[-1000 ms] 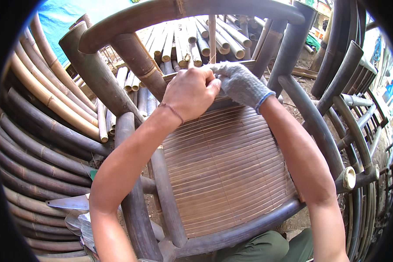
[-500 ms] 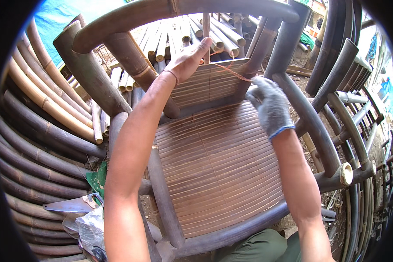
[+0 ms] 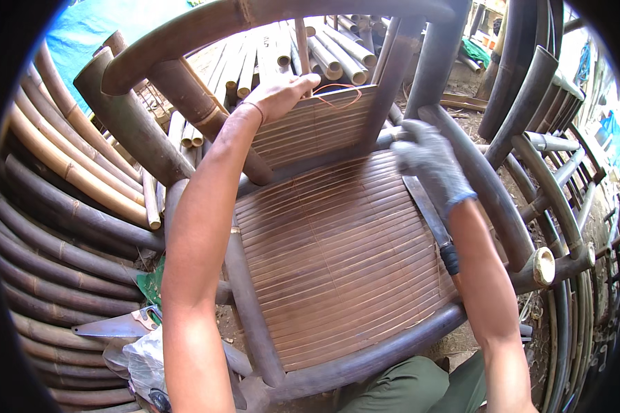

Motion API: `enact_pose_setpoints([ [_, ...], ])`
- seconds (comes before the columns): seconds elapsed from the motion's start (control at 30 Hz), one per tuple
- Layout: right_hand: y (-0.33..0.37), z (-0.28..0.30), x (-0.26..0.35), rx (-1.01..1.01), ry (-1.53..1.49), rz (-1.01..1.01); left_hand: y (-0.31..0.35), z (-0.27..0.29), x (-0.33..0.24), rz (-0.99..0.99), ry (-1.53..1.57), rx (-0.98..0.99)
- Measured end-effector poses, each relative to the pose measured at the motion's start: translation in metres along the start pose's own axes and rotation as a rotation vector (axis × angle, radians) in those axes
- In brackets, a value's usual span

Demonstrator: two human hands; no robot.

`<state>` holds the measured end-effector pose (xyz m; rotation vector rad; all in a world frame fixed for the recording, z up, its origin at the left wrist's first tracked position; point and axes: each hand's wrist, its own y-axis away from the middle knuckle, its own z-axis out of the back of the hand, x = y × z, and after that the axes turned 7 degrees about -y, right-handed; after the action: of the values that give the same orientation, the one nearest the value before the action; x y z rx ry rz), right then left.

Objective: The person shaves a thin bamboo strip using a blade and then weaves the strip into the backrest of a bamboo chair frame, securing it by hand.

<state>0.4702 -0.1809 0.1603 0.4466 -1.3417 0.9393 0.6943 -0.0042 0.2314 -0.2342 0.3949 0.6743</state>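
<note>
The dark bamboo chair with ribbed slat seat (image 3: 337, 255) lies tipped before the person. The bare left hand (image 3: 279, 93), raised higher than before, pinches a thin orange cord (image 3: 337, 89) at the backrest's top. The grey-gloved right hand (image 3: 430, 165) has dropped, curled loosely beside a long blade (image 3: 427, 213) lying on the seat.

You worked outdoors in daylight, on bare dirt ground (image 3: 477, 110) littered with scraps. To your left, curved dark bamboo poles (image 3: 55, 227) lay stacked in a fan, with paler yellow ones (image 3: 62, 158) among them. Behind these hung a blue tarpaulin (image 3: 96, 27) at the upper left. Straight ahead, a pile of cut pale bamboo lengths (image 3: 324, 48) lay with their hollow ends toward you. On your right stood more bent dark bamboo frames (image 3: 565, 158), crowded one against another to the edge of view. At the lower left, a hand saw (image 3: 114, 325) lay on the ground beside a crumpled clear plastic bag (image 3: 141, 361) and a green scrap (image 3: 150, 283).
</note>
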Motion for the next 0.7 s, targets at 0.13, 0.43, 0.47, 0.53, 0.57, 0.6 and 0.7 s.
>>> enact_pose_setpoints([
  [0.13, -0.040, -0.051, -0.045, -0.117, 0.352, 0.297, -0.008, -0.009, 0.001, -0.019, 0.005, -0.051],
  [0.43, -0.049, -0.099, -0.037, -0.127, 0.210, 0.400, -0.022, -0.017, 0.022, -0.150, -0.095, -0.076],
  [0.47, -0.037, -0.091, -0.044, -0.021, 0.048, 0.252, -0.019, -0.014, 0.021, -0.223, -0.176, -0.088],
  [0.53, -0.006, -0.071, -0.043, 0.145, -0.205, -0.090, -0.012, -0.009, 0.026, -0.363, -0.337, -0.111],
  [0.57, 0.004, -0.055, -0.044, 0.190, -0.290, -0.283, -0.011, -0.010, 0.023, -0.330, -0.340, -0.109],
  [0.6, 0.014, -0.036, -0.048, 0.204, -0.336, -0.349, -0.012, -0.013, 0.016, -0.306, -0.338, -0.103],
  [0.7, 0.043, 0.003, -0.018, 0.380, -0.342, -0.482, -0.012, -0.008, 0.030, -0.304, -0.373, -0.117],
])
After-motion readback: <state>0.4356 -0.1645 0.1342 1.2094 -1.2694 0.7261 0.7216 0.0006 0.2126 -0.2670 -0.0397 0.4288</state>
